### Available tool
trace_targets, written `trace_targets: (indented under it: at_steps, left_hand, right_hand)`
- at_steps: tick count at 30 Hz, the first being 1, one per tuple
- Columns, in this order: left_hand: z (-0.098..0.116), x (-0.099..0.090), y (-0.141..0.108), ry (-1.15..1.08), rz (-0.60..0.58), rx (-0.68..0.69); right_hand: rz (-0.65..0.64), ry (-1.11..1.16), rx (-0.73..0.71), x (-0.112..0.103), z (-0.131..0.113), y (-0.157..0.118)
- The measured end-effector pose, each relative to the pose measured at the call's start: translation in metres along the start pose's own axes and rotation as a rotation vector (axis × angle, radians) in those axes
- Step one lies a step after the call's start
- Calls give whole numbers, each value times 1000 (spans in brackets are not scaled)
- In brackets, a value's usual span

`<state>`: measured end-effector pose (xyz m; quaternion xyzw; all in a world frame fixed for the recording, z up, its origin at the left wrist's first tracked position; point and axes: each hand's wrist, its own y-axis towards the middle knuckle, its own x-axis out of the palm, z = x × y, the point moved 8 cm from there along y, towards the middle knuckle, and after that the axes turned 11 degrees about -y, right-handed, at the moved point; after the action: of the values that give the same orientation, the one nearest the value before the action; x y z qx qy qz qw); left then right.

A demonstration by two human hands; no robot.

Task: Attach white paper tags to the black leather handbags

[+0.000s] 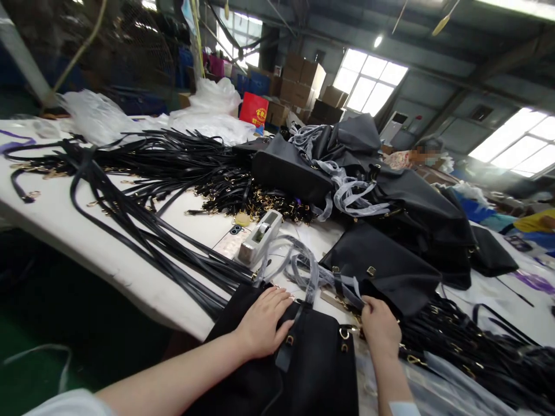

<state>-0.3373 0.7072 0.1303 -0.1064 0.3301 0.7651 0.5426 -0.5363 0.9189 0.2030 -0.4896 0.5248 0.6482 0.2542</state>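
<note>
A black handbag (321,364) with gold-coloured rings lies in front of me at the table's near edge. My left hand (264,323) rests flat across its top, thumb apart from the fingers. One of this bag's handles (313,277), wrapped in clear plastic, stands up beyond that hand. To the right, my right hand (381,326) is closed around a plastic-wrapped handle (353,292) beside a second black bag (385,260); its fingertips are partly hidden. A gold clasp (354,328) shows just left of the right hand.
A tape dispenser (260,237) and a phone (234,234) lie beyond the bag. Long black straps (173,248) spread leftward; more straps (468,346) lie at right. Black bags (416,202) are heaped behind. Clear plastic (212,110) and a red bag (254,110) stand farther back.
</note>
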Motion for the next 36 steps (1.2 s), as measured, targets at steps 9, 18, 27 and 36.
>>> trace_targets:
  at_steps: [9,18,27,36]
  left_hand:
    - [23,-26,0,-581,182,-174]
    - [28,22,-34,-988,-84,-547]
    - [0,-10,-39,-866,121,-636]
    - [-19,-54,-47,-778,249,-608]
  right_hand:
    - [36,552,-429,-73,-87,-82]
    - [-232,719,-512,-52,-112,-117]
    - [-351,703,-32,-11,-56,-101]
    - [-686,717,-13,21,-82,-116]
